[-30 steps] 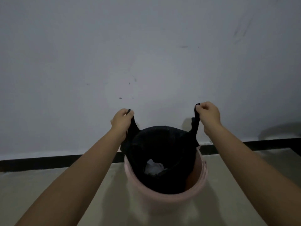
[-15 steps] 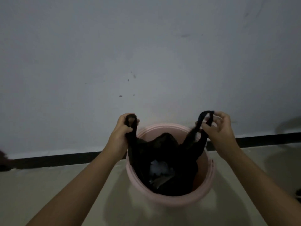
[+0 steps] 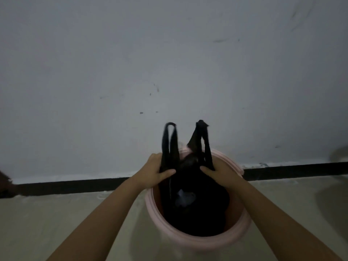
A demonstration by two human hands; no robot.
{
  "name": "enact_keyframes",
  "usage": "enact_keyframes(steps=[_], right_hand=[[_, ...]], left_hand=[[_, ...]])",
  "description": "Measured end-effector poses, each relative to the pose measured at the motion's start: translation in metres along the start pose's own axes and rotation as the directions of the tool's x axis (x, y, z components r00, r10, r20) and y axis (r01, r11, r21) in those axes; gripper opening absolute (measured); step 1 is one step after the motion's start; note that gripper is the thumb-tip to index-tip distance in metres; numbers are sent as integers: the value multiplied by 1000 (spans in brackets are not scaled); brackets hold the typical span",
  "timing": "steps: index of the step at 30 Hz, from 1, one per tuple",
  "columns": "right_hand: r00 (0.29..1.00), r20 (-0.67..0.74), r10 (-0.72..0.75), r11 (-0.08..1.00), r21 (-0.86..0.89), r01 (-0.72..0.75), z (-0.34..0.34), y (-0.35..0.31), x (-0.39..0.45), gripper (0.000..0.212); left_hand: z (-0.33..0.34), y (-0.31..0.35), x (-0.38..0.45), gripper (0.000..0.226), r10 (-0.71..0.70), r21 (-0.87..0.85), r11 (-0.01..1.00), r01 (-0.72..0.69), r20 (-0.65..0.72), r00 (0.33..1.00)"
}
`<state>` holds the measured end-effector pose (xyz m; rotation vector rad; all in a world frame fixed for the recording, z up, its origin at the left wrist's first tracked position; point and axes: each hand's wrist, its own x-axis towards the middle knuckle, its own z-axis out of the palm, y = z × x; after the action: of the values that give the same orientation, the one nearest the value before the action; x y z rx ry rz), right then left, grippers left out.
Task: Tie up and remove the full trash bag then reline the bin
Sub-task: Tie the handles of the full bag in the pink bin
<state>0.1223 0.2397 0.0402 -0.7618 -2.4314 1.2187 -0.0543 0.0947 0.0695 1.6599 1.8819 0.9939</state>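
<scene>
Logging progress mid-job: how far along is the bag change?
Early. Done: black bag gathered off the pink bin's rim. In hand: left hand and right hand grip the bases of both upright handles, untied. Left: knotting, lifting out, relining; no new liner visible.

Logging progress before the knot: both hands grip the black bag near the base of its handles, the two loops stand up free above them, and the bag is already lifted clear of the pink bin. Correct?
Not quite. The head view shows the black bag still sitting inside the pink bin, not lifted clear. The rest holds: left hand and right hand grip below the handles, and the loops stand free above.
</scene>
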Motion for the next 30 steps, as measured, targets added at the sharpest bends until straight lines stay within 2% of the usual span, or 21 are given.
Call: enact_keyframes(steps=[1, 2, 3, 5, 6, 9, 11, 12, 14, 16, 17, 20, 22, 24, 25, 27, 28, 29, 30], right_hand=[[996, -87, 35, 999, 11, -35, 2, -1, -2, 20], [982, -164, 91, 995, 43, -85, 5, 3, -2, 20], [961, -217, 171, 984, 92, -155, 8, 6, -5, 32], [905, -239, 352, 921, 261, -289, 13, 12, -9, 55], [878, -263, 400, 887, 350, -300, 15, 12, -8, 56], [786, -354, 507, 768, 599, -226, 9, -4, -2, 29], [807, -316, 499, 719, 671, -182, 4, -19, 0, 5], [833, -282, 476, 728, 657, -194, 2, -24, 1, 6], [874, -217, 434, 781, 574, -245, 3, -32, 2, 10], [876, -174, 451, 770, 572, -282, 3, -38, 1, 23], [860, -188, 474, 735, 622, -269, 0, -41, -1, 29], [802, -262, 537, 580, 805, -126, -10, -43, -8, 32], [802, -248, 543, 499, 863, -72, -10, -43, -12, 38], [835, -241, 495, 450, 893, -9, -6, -45, -13, 44], [850, -256, 461, 423, 905, 43, -5, -46, -12, 50], [863, -294, 410, 335, 929, 158, -5, -44, -11, 57], [865, -310, 394, 305, 932, 196, -6, -41, -12, 52], [876, -318, 363, 291, 932, 218, -5, -39, -14, 46], [887, -320, 333, 324, 922, 211, -2, -35, -16, 42]], left_hand=[[5, -6, 6, 33, 15, 61, 998, -13, -32, 999], [9, -8, 9, 35, 19, 100, 995, -13, -58, 998], [12, -5, 10, 34, 13, 75, 997, -7, -91, 996], [17, 3, 10, 29, -122, -181, 979, 94, -150, 981], [17, 10, 10, 28, -223, -300, 940, 161, -184, 957], [17, 24, 11, 42, -433, -519, 823, 233, -305, 848], [16, 35, 11, 39, -480, -568, 791, 228, -343, 808], [19, 35, 11, 31, -487, -596, 771, 224, -327, 810], [22, 36, 12, 18, -534, -703, 653, 281, -165, 829], [19, 36, 8, 28, -559, -793, 503, 344, 5, 829], [16, 34, 6, 32, -572, -821, 462, 337, 15, 820], [10, 23, 4, 36, -617, -899, 383, 212, -79, 783], [8, 21, 2, 35, -558, -963, 262, 70, -92, 825], [8, 20, 1, 35, -453, -993, 94, -69, -104, 885], [10, 20, -2, 35, -409, -992, 46, -118, -127, 903], [13, 20, -6, 36, -391, -985, 55, -165, -173, 904], [14, 20, -7, 36, -388, -984, 77, -164, -181, 904], [15, 21, -9, 36, -375, -983, 102, -153, -180, 909], [17, 22, -10, 36, -366, -980, 155, -128, -177, 913]])
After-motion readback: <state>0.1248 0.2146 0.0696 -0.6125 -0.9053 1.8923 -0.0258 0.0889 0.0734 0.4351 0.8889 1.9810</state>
